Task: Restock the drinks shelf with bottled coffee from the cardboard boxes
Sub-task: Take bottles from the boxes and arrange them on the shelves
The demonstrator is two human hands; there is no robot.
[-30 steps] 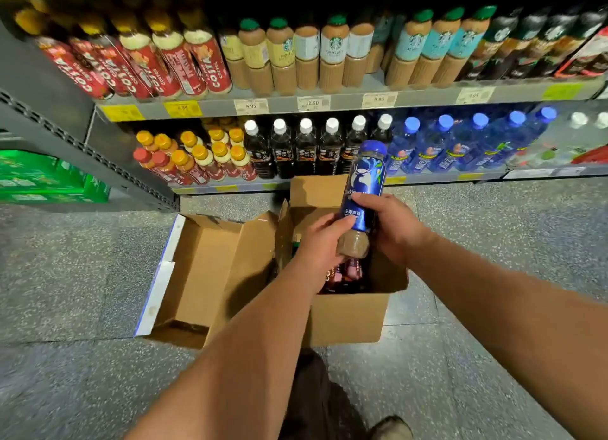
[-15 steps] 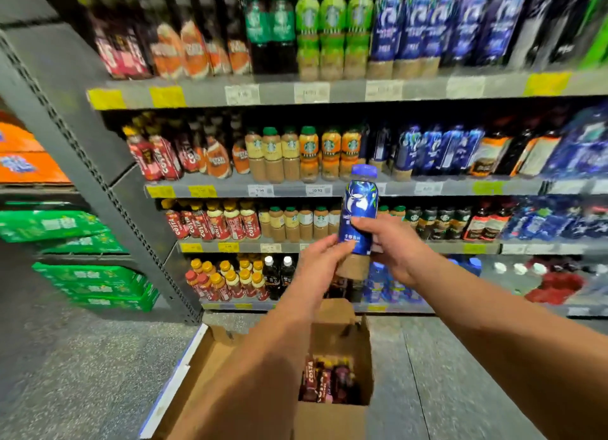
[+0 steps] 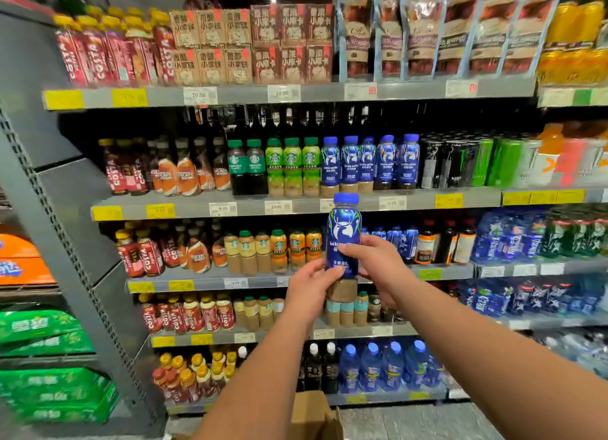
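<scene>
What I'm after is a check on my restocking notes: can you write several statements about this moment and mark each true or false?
1. The left hand and the right hand both grip the blue-capped coffee bottle. True.
2. That bottle is held upside down. False: it is upright, cap on top.
3. Matching blue bottles stand in a row on the shelf just above it. True.
4. The held bottle's cap is green. False: it is blue.
5. A cardboard box shows at the bottom edge of the view. True.
</scene>
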